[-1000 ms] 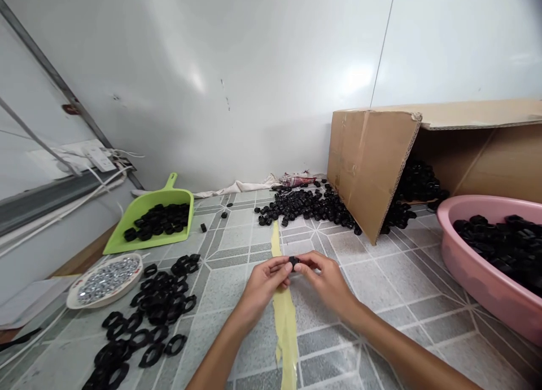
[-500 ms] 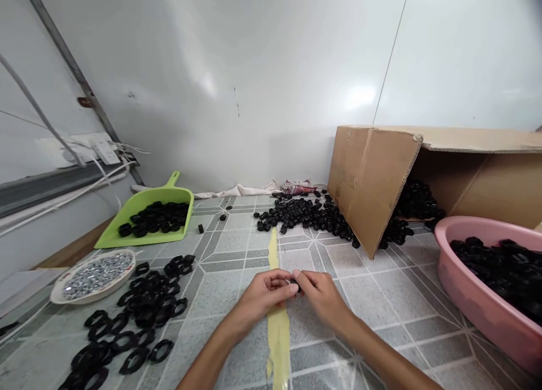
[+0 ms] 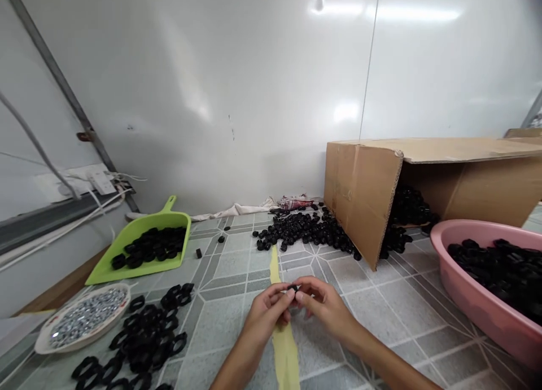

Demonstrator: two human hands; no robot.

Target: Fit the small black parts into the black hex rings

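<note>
At the right of the frame, an open brown cardboard box (image 3: 355,198) lies behind a round pink plastic basin (image 3: 461,277). A strip of yellow tape (image 3: 285,350) runs up from bottom centre; over it the left hand (image 3: 262,314) and right hand (image 3: 330,314) nearly meet, fingers drawn into a pinch. Between their fingertips sits a small black piece (image 3: 293,288), gripped from both sides, neither hand clearly nearer; fingers hide its long axis.

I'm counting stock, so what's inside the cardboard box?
A heap of black pieces shows through the open side of the cardboard box. Its left panel and the pink basin hide parts of the interior.
</note>
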